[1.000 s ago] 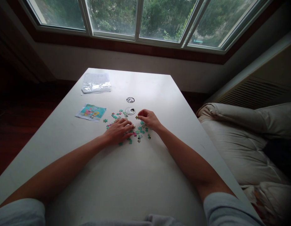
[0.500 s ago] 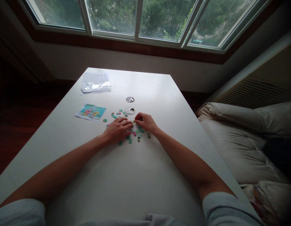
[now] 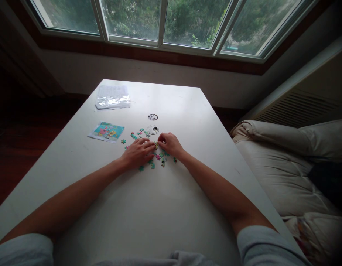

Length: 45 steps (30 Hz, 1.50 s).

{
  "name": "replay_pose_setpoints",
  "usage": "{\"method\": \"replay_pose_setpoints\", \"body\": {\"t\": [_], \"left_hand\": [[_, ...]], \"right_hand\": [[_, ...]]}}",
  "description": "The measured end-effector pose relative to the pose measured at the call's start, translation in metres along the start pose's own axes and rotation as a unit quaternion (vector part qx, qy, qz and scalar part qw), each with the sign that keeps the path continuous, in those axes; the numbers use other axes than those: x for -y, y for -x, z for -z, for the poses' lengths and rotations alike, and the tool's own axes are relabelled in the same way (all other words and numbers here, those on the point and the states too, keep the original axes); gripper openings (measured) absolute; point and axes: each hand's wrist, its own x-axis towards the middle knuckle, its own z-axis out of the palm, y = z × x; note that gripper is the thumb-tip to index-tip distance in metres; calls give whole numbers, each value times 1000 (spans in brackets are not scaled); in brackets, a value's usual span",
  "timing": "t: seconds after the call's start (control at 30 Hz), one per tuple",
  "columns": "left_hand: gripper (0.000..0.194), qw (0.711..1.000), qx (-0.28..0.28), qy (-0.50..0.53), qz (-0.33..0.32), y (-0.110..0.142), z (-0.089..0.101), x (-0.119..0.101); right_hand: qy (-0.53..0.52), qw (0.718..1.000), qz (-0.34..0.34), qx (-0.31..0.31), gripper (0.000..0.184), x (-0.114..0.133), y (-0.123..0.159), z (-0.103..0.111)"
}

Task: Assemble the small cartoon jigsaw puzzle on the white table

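Small jigsaw puzzle pieces in green, pink and yellow are scattered on the white table. My left hand lies palm down over some of them, fingers stretched toward the right and covering what is beneath. Close to its fingertips, my right hand has thumb and forefinger pinched together at a small yellowish puzzle piece. Fingers partly hide that piece. Left of the hands lies a colourful cartoon picture sheet.
Beyond the hands lie two round greyish discs, a nearer disc and a farther disc. A clear plastic bag with papers rests at the table's far left. A beige padded seat stands to the right, below a window.
My right hand has shifted very slightly at the fingertips by the yellowish piece. My left hand stays in place, and the scattered pieces look the same.
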Motion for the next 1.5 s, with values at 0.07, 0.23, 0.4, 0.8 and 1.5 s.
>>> {"method": "replay_pose_setpoints", "body": {"t": [0.07, 0.23, 0.4, 0.8, 1.5], "left_hand": [[36, 1000, -1, 3, 2, 0, 0, 0], [36, 1000, -2, 18, 3, -1, -1, -1], [36, 999, -3, 39, 1, -2, 1, -1], [30, 998, 34, 35, 44, 23, 58, 73], [15, 989, 118, 92, 16, 20, 55, 51]], "right_hand": [[11, 1000, 17, 1, 6, -1, 0, -1], [41, 999, 36, -1, 7, -4, 1, -3], [42, 999, 33, 4, 5, -4, 2, -2], [13, 997, 62, -52, 7, -2, 10, 2], [-1, 997, 72, -39, 9, -5, 11, 3]]}}
